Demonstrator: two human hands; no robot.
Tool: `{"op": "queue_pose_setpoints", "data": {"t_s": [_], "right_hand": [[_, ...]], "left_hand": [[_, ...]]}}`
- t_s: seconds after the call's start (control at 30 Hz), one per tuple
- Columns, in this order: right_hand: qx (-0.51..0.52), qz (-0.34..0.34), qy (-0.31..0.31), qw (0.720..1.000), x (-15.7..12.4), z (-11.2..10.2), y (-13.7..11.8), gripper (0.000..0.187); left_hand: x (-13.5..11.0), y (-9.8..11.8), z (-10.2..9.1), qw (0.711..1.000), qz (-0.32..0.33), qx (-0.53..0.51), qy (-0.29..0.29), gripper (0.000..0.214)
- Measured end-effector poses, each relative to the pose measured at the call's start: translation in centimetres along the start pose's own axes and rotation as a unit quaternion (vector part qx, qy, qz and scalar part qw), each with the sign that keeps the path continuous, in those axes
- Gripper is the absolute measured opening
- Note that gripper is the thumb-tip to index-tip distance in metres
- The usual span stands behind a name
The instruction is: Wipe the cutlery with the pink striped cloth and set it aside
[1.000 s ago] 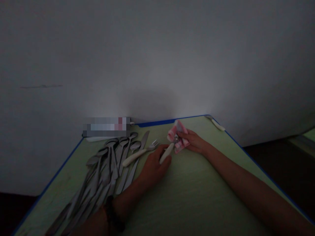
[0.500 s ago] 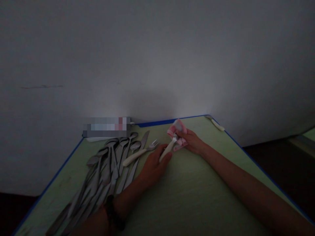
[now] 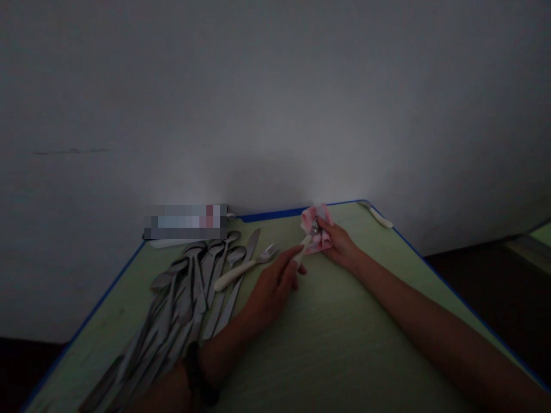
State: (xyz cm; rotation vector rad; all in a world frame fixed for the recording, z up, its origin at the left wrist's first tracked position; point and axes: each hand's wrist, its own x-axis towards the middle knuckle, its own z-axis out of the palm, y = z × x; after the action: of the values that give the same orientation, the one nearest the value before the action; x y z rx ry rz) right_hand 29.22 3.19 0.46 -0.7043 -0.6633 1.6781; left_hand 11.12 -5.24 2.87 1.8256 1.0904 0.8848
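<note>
My left hand (image 3: 272, 288) is closed around the cream handle of a piece of cutlery (image 3: 306, 243), pointing away and to the right. Its metal head rests against a pink and white cloth (image 3: 308, 218), which partly hides it, so I cannot tell whether it is a spoon or a fork. My right hand (image 3: 341, 248) pinches the cloth about that head, thumb on top. Just left of my left hand, a cream-handled fork (image 3: 236, 276) lies across other cutlery. A table knife (image 3: 251, 246) lies behind this fork, partly covered by it.
Several metal spoons (image 3: 196, 248) and other cutlery lie heaped along the left of the green, blue-edged table (image 3: 344, 344). Another cream-handled utensil (image 3: 381, 219) lies at the far right corner. A blurred-out object (image 3: 185, 222) stands at the back left, against the grey wall (image 3: 275, 103).
Both hands have shifted slightly right, with the cutlery and the cloth. The cloth has turned and bunched differently around the metal head. The other cutlery has stayed put.
</note>
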Motion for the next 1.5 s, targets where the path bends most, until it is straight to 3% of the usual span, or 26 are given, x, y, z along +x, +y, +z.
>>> {"op": "queue_pose_setpoints", "data": {"t_s": [0.17, 0.3, 0.43, 0.6, 0.87, 1.1, 1.2, 1.33, 1.5], "right_hand": [[0.006, 0.001, -0.002, 1.000, 0.3, -0.2, -0.1, 0.023], [-0.013, -0.004, -0.032, 0.999, 0.2, 0.1, -0.2, 0.027], [-0.065, -0.011, -0.036, 0.997, -0.5, 0.5, -0.1, 0.030], [-0.123, 0.017, -0.066, 0.990, -1.2, 0.7, 0.2, 0.031], [-0.021, 0.004, -0.020, 1.000, 0.1, 0.1, 0.2, 0.033], [-0.006, 0.024, -0.058, 0.998, -0.6, 1.0, -0.2, 0.042], [-0.047, 0.032, -0.061, 0.997, -1.0, 0.8, 0.0, 0.035], [-0.112, 0.034, -0.078, 0.990, -1.1, 0.3, 0.2, 0.026], [-0.123, 0.019, -0.051, 0.991, -1.0, 0.4, 0.2, 0.029]], "left_hand": [[0.4, -0.1, -0.1, 0.999, -0.024, 0.034, 0.003, 0.040], [0.4, -0.2, -0.3, 0.999, -0.005, 0.033, -0.029, 0.037], [0.4, -0.3, -0.2, 0.998, -0.028, -0.006, -0.058, 0.043], [0.4, -0.7, 0.0, 0.998, -0.047, -0.027, -0.038, 0.049], [0.4, -0.3, -0.1, 0.998, -0.063, 0.004, -0.009, 0.042], [0.5, -0.3, -0.1, 0.997, -0.079, 0.009, 0.000, 0.031], [0.4, -0.2, 0.0, 0.996, -0.090, -0.017, -0.016, 0.030], [0.3, 0.0, 0.0, 0.997, -0.067, -0.023, -0.025, 0.029], [0.2, 0.2, -0.2, 0.998, -0.036, -0.014, -0.054, 0.029]]}}
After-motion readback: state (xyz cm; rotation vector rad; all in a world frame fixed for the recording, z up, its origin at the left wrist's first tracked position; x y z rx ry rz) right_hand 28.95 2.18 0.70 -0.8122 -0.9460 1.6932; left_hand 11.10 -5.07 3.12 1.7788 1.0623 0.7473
